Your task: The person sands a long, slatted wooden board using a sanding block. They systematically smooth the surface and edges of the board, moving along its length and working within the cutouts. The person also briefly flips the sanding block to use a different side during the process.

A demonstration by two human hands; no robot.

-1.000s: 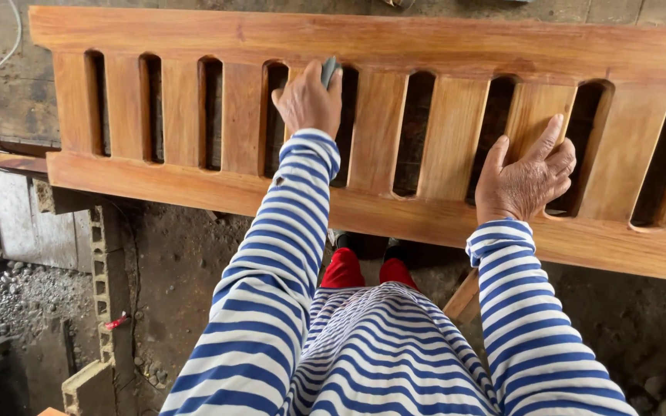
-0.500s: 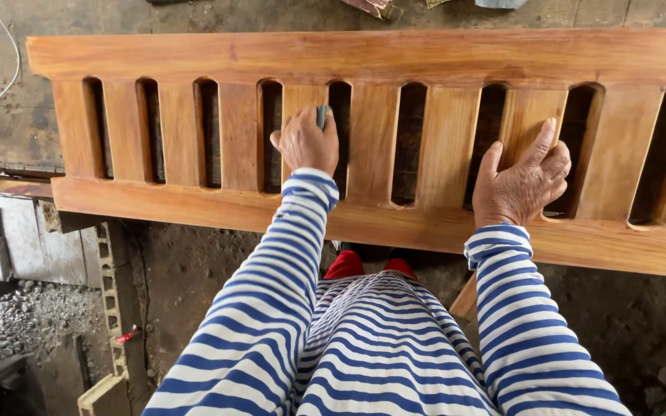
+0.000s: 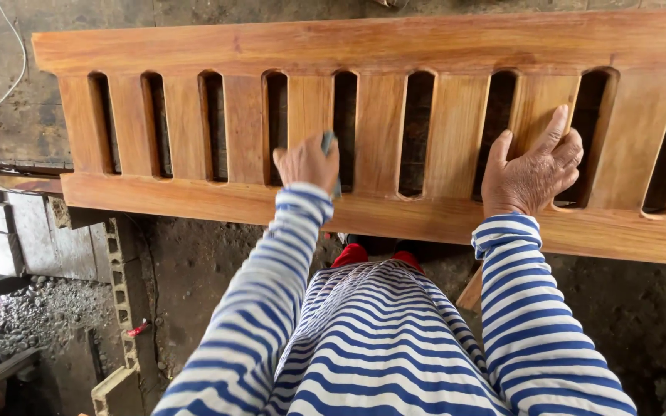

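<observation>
A long reddish-brown wooden panel with several upright slats and dark slots lies across the view. My left hand is shut on a small grey sanding piece, pressed against the lower end of a slat beside a slot. My right hand lies flat, fingers spread, on a slat further right, with fingertips at the edge of a slot. Both arms wear blue-and-white striped sleeves.
Dirt floor lies below the panel. Concrete blocks and gravel sit at lower left. A white cable runs at the upper left. A wooden support leg shows under the panel by my right arm.
My left hand with the grey piece has slid down the slat from its top toward the lower rail. My right hand has stayed on its slat.
</observation>
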